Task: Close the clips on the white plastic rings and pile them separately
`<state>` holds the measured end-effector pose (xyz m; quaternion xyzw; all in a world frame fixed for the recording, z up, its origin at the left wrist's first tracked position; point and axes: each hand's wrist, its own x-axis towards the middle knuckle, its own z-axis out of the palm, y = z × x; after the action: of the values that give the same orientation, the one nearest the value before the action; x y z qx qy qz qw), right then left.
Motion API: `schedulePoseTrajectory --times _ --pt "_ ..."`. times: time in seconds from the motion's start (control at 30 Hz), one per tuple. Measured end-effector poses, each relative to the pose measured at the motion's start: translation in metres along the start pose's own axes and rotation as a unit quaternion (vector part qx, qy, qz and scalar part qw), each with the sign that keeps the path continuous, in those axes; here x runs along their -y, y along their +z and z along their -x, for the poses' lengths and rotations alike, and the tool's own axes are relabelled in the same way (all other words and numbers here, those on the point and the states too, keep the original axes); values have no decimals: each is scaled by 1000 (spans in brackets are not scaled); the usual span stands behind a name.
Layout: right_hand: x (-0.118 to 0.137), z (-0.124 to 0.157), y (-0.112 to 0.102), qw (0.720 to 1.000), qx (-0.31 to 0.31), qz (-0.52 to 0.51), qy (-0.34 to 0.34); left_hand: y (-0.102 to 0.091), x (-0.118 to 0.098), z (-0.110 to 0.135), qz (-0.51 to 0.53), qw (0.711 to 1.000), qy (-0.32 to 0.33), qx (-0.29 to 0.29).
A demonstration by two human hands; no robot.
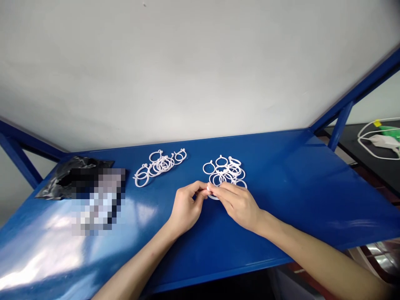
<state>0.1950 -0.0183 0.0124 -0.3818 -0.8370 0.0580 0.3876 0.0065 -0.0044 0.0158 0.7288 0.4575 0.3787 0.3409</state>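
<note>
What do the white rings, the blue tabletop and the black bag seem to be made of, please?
White rings: probably plastic, smooth and opaque, with no metallic glint, though coated metal is possible.
Blue tabletop: likely painted metal, glossy, judging by its bright reflections.
Black bag: apparently thin plastic film, shiny, from its crumpled folds and highlights.

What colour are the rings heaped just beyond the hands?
The rings are white, clearest in the head view.

Left hand, right hand, fingertips pinched together (forearms bare)
</note>
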Motion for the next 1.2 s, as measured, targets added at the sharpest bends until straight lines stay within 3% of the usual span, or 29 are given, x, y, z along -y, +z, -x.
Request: schedulePoseTrajectory --times 0.13,0.23,0.47,0.6,0.7,0.83,0.97,1.07,1.2 --pt "-11 -6 -6 999 -24 35 32 -1 8 -11 -135 987 89 -8" --pt "-26 -11 -12 994 -55 62 76 -4 17 -17 -280 952 114 -47" --pt "-56 -12 -14 977 -67 134 152 -32 41 -45 -501 858 67 -93" --pt "-58 -11 -13 977 -71 121 162 -43 58 -66 -541 835 38 -93" --pt "-54 -11 -15 980 -81 102 149 -48 63 -67 -510 853 51 -99" --pt "-44 -11 -17 987 -79 81 113 -50 49 -51 -389 910 65 -132" --pt "-29 -11 -16 993 -57 57 82 -47 29 -35 -236 962 -2 -138" --pt "-19 -10 -15 996 -33 42 67 -41 20 -28 -116 980 -58 -153" --pt "-10 -9 -14 999 1 27 47 -35 11 -19 42 986 -79 -142"
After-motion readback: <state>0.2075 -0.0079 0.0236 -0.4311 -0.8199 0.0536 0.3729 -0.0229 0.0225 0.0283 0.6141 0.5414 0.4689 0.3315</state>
